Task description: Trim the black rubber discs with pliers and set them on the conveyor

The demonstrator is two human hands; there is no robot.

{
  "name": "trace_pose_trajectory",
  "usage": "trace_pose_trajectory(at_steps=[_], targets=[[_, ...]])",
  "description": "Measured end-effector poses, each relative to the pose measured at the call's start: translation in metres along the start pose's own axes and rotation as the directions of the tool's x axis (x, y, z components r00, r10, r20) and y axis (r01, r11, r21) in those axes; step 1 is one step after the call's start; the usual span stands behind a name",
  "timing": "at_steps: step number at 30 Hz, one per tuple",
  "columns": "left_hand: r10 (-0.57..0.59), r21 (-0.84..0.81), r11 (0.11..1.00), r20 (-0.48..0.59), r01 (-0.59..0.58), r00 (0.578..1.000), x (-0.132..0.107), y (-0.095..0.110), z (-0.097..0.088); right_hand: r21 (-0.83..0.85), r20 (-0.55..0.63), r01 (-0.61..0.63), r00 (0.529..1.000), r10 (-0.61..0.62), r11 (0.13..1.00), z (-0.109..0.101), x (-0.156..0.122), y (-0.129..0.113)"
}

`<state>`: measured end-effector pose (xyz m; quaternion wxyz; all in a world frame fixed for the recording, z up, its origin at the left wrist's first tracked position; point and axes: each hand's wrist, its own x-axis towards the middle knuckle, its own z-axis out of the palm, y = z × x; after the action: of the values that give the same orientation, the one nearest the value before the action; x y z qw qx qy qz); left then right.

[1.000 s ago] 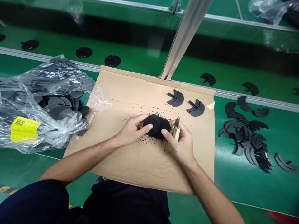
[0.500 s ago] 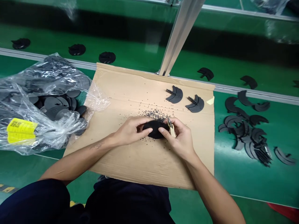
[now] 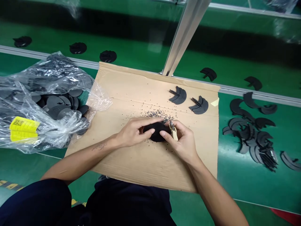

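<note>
Over the cardboard sheet (image 3: 145, 163), a black round plastic disc (image 3: 157, 134) is held between my two hands. My left hand (image 3: 134, 133) is closed on its left edge, thumb on the near face and fingers along the far side. My right hand (image 3: 184, 141) pinches the disc's right side, thumb on top. A pair of small nippers (image 3: 174, 131) with cream handles is also tucked in my right hand, its metal jaws pointing away from me. Many tiny black scraps (image 3: 155, 115) lie scattered on the cardboard just beyond the disc.
Two curved black parts (image 3: 178, 95) lie on the cardboard's far right. A clear plastic bag (image 3: 54, 84) of black discs, with a yellow label (image 3: 24, 129), sits left. A heap of black curved pieces (image 3: 251, 135) lies right. A metal post (image 3: 185, 37) rises behind the cardboard.
The left fingers now stretch further along the disc's far edge. Both hands still hold the disc, and the nippers remain in my right hand. The view has shifted slightly.
</note>
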<state>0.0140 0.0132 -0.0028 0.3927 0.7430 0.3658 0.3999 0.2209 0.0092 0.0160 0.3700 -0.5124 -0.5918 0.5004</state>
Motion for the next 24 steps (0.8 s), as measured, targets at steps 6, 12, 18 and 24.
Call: trace_pose_trajectory(at_steps=[6,12,18,24], targets=[[-0.111,-0.074,0.992,-0.081,0.105,0.99,-0.001,0.003,0.003,-0.066,-0.022,0.127,0.991,-0.129,0.99,0.002,-0.005,-0.001],[-0.192,-0.383,0.914,-0.112,0.136,0.975,0.0,0.004,0.007,-0.088,-0.103,0.35,0.928,-0.358,0.932,0.009,-0.009,0.004],[-0.149,-0.344,0.934,-0.138,0.094,0.979,0.001,0.007,0.009,-0.109,-0.105,0.506,0.85,-0.516,0.855,0.014,-0.008,0.012],[0.214,0.069,0.976,-0.181,-0.205,0.96,0.004,0.003,-0.002,-0.263,-0.027,0.581,0.794,-0.608,0.77,0.004,-0.003,0.012]])
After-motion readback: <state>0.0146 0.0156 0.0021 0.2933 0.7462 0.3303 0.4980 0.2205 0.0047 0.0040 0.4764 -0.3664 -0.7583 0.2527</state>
